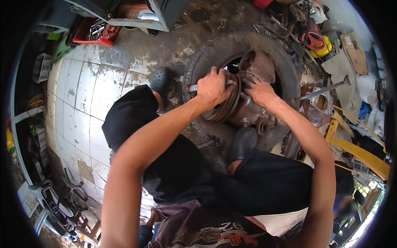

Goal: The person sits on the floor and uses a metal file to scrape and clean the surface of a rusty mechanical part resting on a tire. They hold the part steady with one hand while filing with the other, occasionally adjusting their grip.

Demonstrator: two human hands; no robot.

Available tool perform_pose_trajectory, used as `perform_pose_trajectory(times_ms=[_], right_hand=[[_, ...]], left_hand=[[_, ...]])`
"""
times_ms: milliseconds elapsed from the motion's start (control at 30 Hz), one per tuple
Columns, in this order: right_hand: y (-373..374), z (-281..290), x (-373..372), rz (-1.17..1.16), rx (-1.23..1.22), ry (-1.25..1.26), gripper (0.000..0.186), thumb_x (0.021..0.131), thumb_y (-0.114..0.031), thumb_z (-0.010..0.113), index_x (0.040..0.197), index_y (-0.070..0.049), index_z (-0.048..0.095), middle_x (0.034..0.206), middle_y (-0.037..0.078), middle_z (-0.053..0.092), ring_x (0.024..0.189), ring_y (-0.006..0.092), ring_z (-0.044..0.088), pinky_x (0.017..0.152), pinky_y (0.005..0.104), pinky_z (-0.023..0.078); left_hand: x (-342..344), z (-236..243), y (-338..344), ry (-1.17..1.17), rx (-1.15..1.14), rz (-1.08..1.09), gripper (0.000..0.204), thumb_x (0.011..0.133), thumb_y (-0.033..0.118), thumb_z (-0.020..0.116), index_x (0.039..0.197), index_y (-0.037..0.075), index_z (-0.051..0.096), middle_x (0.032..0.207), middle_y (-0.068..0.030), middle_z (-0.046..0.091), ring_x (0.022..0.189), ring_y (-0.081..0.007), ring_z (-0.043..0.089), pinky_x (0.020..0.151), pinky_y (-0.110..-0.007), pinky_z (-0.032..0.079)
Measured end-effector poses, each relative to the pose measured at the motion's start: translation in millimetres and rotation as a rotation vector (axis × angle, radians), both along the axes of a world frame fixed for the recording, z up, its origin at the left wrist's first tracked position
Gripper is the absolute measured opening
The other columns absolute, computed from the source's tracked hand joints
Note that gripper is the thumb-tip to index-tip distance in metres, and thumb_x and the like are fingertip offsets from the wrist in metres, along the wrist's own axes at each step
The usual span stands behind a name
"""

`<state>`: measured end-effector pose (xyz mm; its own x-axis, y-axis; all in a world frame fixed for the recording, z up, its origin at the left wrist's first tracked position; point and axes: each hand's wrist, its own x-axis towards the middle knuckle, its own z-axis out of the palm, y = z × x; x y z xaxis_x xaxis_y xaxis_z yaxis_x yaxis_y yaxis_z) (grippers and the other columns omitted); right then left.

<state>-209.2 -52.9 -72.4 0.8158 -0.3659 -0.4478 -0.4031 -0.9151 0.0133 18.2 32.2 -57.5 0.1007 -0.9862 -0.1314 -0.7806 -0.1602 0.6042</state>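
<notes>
A rusty brown cast-metal housing (242, 109) with a wide round opening at its top rests inside a large tyre lying on the floor. On its left side is a round, grooved metal disc (235, 101). My left hand (211, 87) is closed around a short silver metal bar (193, 88), whose ends stick out on both sides of the fist, the right one against the disc. What kind of tool the bar is, I cannot tell. My right hand (261, 91) lies with its fingers spread on the housing, just right of the disc.
The tyre (198, 62) surrounds the housing; my shoes stand beside and against it. To the right lie a long metal rod (324, 89), another brown casting (318, 107) and a yellow metal frame (359, 155). A red tool tray (93, 35) stands at the back left.
</notes>
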Motion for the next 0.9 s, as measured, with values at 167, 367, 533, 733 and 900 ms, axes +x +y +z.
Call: perform_pose_trajectory(times_ms=[167,367,533,733,900], right_hand=[[-13,18,16,0.043,0.154,0.183,0.036,0.088,-0.024,0.051,0.118,-0.014,0.069,0.136,0.008,0.057,0.134,0.0308,0.042,0.115,0.0418,0.030],[-29,9,13,0.026,0.318,-0.037,0.055,0.087,-0.050,0.054,0.114,-0.004,0.070,0.125,0.011,0.063,0.129,0.0321,0.047,0.116,0.0472,0.026],[-14,-3,5,0.020,0.222,-0.197,0.084,0.079,-0.078,0.050,0.099,0.001,0.073,0.111,0.011,0.068,0.121,0.0310,0.052,0.114,0.0476,0.028],[-25,16,17,0.041,0.348,-0.045,0.083,0.073,-0.076,0.058,0.103,0.000,0.071,0.113,0.012,0.067,0.120,0.0318,0.052,0.115,0.0481,0.027],[-8,-6,12,-0.034,0.252,-0.099,0.083,0.072,-0.076,0.060,0.103,0.000,0.071,0.113,0.012,0.067,0.122,0.0328,0.051,0.116,0.0485,0.026]], left_hand=[[-30,-23,-7,0.117,0.101,0.315,0.047,0.083,0.047,0.065,0.110,0.009,0.063,0.113,-0.0194,0.059,0.106,-0.0389,0.060,0.090,-0.049,0.049],[-48,-28,-19,0.138,0.162,0.577,0.039,0.084,0.040,0.064,0.104,0.007,0.062,0.107,-0.0166,0.063,0.099,-0.0385,0.063,0.084,-0.049,0.050],[-48,-26,-22,0.129,0.164,0.545,0.039,0.083,0.040,0.064,0.103,0.006,0.062,0.106,-0.0165,0.064,0.095,-0.0395,0.065,0.082,-0.048,0.051],[-46,-31,-21,0.111,0.229,0.514,0.046,0.083,0.043,0.063,0.110,0.005,0.060,0.112,-0.0188,0.063,0.099,-0.0419,0.063,0.086,-0.049,0.050],[-50,-33,-20,0.105,0.193,0.462,0.043,0.084,0.036,0.064,0.109,0.003,0.056,0.111,-0.0205,0.060,0.094,-0.0415,0.065,0.080,-0.050,0.052]])
